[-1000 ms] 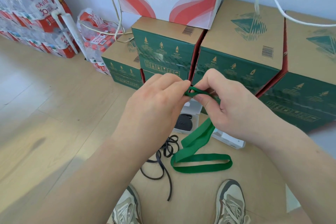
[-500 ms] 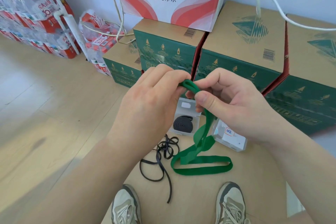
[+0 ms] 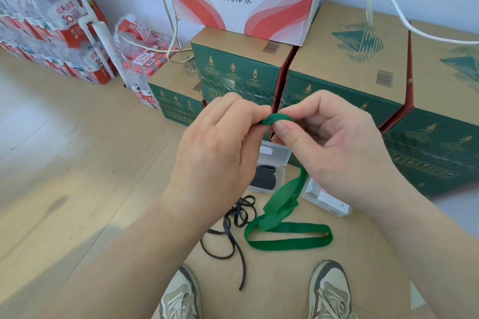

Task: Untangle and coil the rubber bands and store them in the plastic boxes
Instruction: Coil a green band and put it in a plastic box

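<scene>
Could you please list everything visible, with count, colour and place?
green band: one, green, top pinched by both hands, rest trailing to the floor
loose black band: one tangle, black, floor left of green loop
coiled black band: one, black, inside the open box
open box: one, clear, below the hands
second box: one, clear, right of it
green cartons: several, green, behind
white-red carton: one, atop them
bottle packs: stacked, red-labelled, far left
cables: few, white, back wall
shoes: two, grey, bottom edge
left hand, right hand: two, pinching the green band

Our left hand (image 3: 220, 155) and right hand (image 3: 337, 153) meet fingertip to fingertip before us, forearms extended, both pinching the green rubber band (image 3: 281, 204).
</scene>
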`<state>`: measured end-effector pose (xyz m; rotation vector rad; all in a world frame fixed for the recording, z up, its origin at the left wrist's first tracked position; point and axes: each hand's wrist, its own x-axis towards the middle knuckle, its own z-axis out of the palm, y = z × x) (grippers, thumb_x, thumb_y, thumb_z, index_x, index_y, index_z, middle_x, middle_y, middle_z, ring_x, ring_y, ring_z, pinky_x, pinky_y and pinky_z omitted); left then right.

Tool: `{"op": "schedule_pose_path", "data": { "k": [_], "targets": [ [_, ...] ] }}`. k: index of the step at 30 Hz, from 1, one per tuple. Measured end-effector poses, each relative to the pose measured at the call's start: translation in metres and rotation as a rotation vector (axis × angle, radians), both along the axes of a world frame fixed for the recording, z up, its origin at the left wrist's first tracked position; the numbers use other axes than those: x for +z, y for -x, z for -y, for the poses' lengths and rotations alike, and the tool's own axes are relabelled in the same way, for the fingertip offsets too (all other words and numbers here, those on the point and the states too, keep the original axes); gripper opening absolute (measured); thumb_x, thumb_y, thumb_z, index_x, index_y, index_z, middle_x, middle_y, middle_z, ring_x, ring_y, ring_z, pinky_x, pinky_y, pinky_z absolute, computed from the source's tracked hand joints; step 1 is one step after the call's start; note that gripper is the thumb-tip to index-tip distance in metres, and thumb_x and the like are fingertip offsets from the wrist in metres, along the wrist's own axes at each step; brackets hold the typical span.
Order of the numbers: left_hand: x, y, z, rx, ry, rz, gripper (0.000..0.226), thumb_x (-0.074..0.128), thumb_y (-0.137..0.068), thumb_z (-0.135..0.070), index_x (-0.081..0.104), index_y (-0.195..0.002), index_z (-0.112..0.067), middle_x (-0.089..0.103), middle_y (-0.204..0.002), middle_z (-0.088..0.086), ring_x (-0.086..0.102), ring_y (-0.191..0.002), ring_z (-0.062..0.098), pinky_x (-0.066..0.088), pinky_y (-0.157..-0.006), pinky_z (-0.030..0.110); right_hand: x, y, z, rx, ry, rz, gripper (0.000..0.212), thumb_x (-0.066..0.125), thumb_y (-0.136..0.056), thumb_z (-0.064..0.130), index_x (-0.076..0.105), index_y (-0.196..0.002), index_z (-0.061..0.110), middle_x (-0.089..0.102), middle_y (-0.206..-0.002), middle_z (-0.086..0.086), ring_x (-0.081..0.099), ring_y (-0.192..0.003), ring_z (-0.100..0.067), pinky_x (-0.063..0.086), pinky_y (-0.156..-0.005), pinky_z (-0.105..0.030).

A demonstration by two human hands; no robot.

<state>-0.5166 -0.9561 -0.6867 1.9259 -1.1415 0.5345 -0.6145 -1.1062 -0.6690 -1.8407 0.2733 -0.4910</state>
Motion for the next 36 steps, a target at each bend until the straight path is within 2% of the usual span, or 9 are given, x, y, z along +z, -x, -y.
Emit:
{"op": "schedule_pose_path", "data": {
  "k": [5, 10, 12, 17, 20, 26, 30, 36],
  "targets": [
    [-0.005, -0.003, 0.002, 0.027, 0.011, -0.015, 0.007, 0.067, -0.096, -0.003, 0.071, -0.101, 0.001, 0.063, -0.085, 0.007, 0.059, -0.075, 0.024, 0.05, -0.067, 0.039, 0.005, -0.003, -0.003, -0.037, -0.051, -0.077, 0.011, 0.074, -0.091, 0.018, 0.066, -0.089, 0.011, 0.078, -0.083, -0.007, 0.075, -0.081, -0.027, 0.06, -0.078, -0.048],
    [-0.011, 0.006, 0.007, 0.02, 0.089, -0.05, 0.007, 0.071, -0.095, -0.005, 0.074, -0.096, 0.002, 0.066, -0.081, 0.008, 0.063, -0.072, 0.028, 0.052, -0.063, 0.043, 0.005, -0.003, -0.003, -0.081, -0.191, -0.002, 0.008, 0.072, -0.091, 0.004, 0.065, -0.087, 0.003, 0.078, -0.08, -0.009, 0.076, -0.073, -0.016, 0.06, -0.071, -0.026],
    [-0.012, 0.009, 0.009, 0.014, 0.113, -0.079, 0.008, 0.073, -0.095, -0.007, 0.076, -0.097, 0.0, 0.07, -0.082, 0.007, 0.065, -0.073, 0.026, 0.054, -0.063, 0.042, 0.005, -0.002, -0.005, -0.101, -0.279, 0.023, 0.009, 0.072, -0.09, 0.001, 0.065, -0.086, 0.002, 0.078, -0.081, -0.011, 0.076, -0.072, -0.017, 0.059, -0.071, -0.023],
    [-0.011, 0.017, 0.015, -0.013, 0.117, -0.13, 0.018, 0.071, -0.095, 0.0, 0.077, -0.112, -0.001, 0.075, -0.093, 0.004, 0.069, -0.081, 0.016, 0.056, -0.073, 0.031, 0.003, -0.005, -0.004, -0.168, -0.346, 0.041, 0.013, 0.073, -0.09, 0.0, 0.064, -0.084, 0.007, 0.077, -0.087, -0.016, 0.076, -0.082, -0.029, 0.063, -0.08, -0.034],
    [-0.013, 0.016, 0.014, -0.035, 0.077, -0.141, 0.021, 0.068, -0.096, 0.002, 0.076, -0.115, -0.002, 0.076, -0.096, 0.003, 0.071, -0.085, 0.017, 0.057, -0.075, 0.032, 0.002, -0.006, 0.0, -0.163, -0.311, 0.0, 0.009, 0.072, -0.091, 0.0, 0.063, -0.09, 0.003, 0.078, -0.091, -0.015, 0.077, -0.087, -0.029, 0.063, -0.086, -0.04],
    [-0.013, 0.007, 0.009, -0.037, 0.05, -0.076, 0.01, 0.073, -0.096, -0.007, 0.079, -0.103, -0.005, 0.076, -0.087, 0.001, 0.07, -0.077, 0.02, 0.056, -0.066, 0.036, 0.003, -0.004, 0.001, -0.073, -0.296, -0.053, 0.004, 0.065, -0.096, 0.0, 0.063, -0.096, 0.003, 0.078, -0.093, -0.015, 0.076, -0.085, -0.023, 0.061, -0.082, -0.03],
    [-0.013, 0.001, 0.005, -0.042, 0.031, -0.015, 0.008, 0.075, -0.094, -0.01, 0.076, -0.094, -0.002, 0.071, -0.08, 0.004, 0.065, -0.071, 0.023, 0.053, -0.062, 0.039, 0.005, -0.002, 0.002, 0.023, -0.286, -0.081, 0.007, 0.06, -0.099, 0.001, 0.063, -0.094, 0.006, 0.078, -0.094, -0.013, 0.076, -0.086, -0.025, 0.061, -0.084, -0.032],
    [-0.011, -0.014, -0.001, -0.077, 0.04, 0.028, 0.022, 0.074, -0.095, -0.01, 0.074, -0.115, 0.0, 0.073, -0.09, 0.007, 0.066, -0.079, 0.027, 0.054, -0.071, 0.041, 0.006, -0.001, 0.0, 0.11, -0.236, -0.11, 0.01, 0.058, -0.101, 0.003, 0.06, -0.094, 0.01, 0.077, -0.09, -0.009, 0.075, -0.084, -0.021, 0.06, -0.079, -0.033]
  ]
}}
